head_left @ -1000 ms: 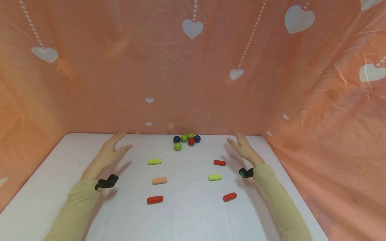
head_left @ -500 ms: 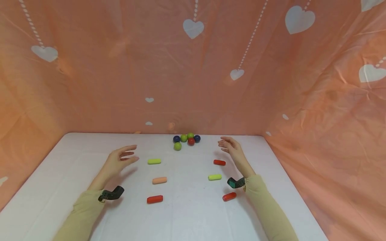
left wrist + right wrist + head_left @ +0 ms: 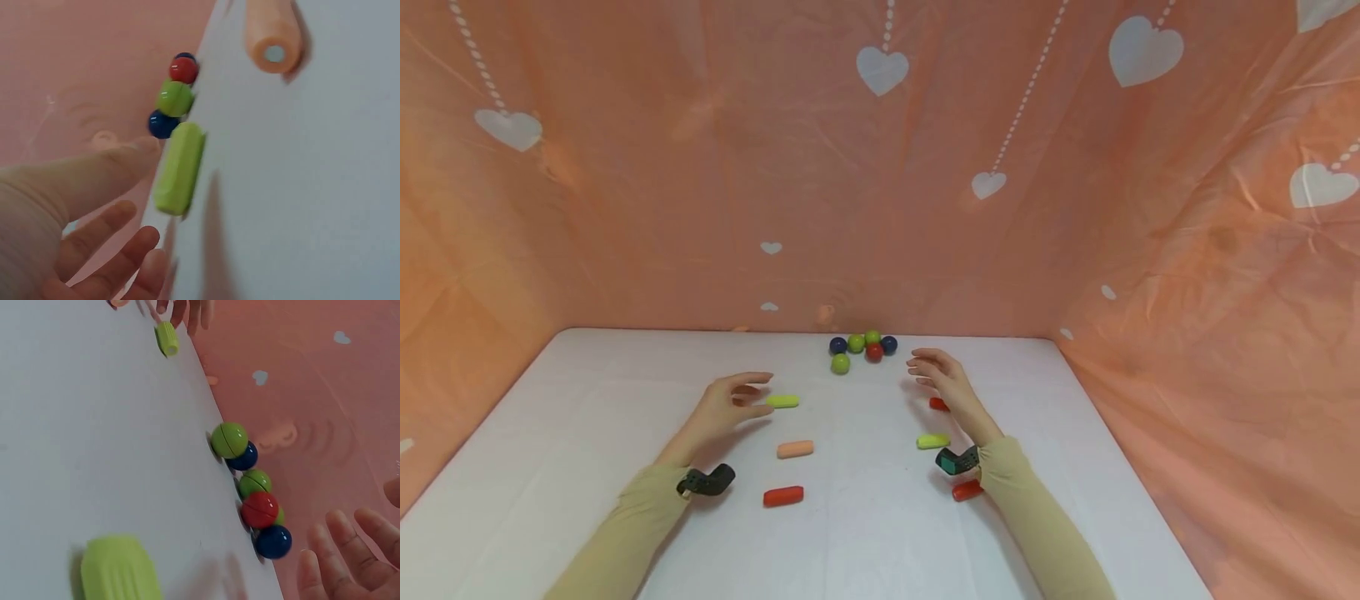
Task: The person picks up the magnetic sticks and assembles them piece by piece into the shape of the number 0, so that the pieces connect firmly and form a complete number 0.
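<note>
"Over the white table point(image 3: 865, 546), why are the left hand point(image 3: 722, 408) and right hand point(image 3: 951, 387) hovering apart, holding nothing?"

"Perhaps each is covering 1 side: a lime stick point(image 3: 784, 402) is lying beside the left, a red stick point(image 3: 938, 404) near the right."

"And 6 balls point(image 3: 874, 352) are clustering behind, probably leaving room."

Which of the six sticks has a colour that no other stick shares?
The peach stick, middle of the three on the left; there are three red sticks and two yellow-green sticks.
</note>
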Motion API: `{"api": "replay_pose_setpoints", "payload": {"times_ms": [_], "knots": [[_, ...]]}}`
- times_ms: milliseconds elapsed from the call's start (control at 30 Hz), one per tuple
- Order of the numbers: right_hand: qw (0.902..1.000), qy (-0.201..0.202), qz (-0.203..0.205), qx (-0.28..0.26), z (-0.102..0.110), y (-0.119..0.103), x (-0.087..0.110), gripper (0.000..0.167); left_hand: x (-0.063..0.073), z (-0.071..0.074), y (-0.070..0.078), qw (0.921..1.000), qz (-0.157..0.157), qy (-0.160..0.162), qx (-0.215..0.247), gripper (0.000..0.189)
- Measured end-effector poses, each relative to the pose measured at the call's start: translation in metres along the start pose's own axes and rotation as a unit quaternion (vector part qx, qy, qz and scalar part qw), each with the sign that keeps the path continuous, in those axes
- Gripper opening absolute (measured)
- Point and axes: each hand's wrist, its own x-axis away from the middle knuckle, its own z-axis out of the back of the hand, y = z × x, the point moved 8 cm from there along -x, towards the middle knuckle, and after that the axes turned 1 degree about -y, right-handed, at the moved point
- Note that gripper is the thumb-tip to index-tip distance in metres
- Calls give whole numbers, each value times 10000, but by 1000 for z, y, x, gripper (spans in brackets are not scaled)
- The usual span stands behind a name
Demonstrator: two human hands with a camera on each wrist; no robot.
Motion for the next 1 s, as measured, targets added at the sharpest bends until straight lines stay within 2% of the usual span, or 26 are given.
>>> {"api": "replay_pose_setpoints", "payload": {"times_ms": [167, 267, 433, 567, 800, 933, 1000], "knots": [[9995, -179, 270, -29, -15, -6, -10, 42, -8, -14, -4, 9998, 158, -105, -59, 50], [9991, -275, 318, -56, -22, -6, -17, 41, -11, -19, -6, 9997, 126, -66, -174, 47], [9989, -371, 290, 25, -33, -7, -27, 39, -16, -21, -7, 9995, -29, 87, -302, 41], [9985, -369, 291, 284, -41, -9, -34, 39, -17, -20, -10, 9996, 13, 134, -229, 35], [9886, -833, 1117, 574, -65, -12, -52, 42, -16, -19, -15, 9997, 216, 90, -22, 31], [9831, -1064, 1252, 809, -79, -11, -58, 49, -14, -20, -14, 9998, 205, 74, -42, 30], [9810, -1196, 1260, 859, -86, -18, -54, 50, -14, -21, -13, 9998, 175, 100, -81, 29]]}}
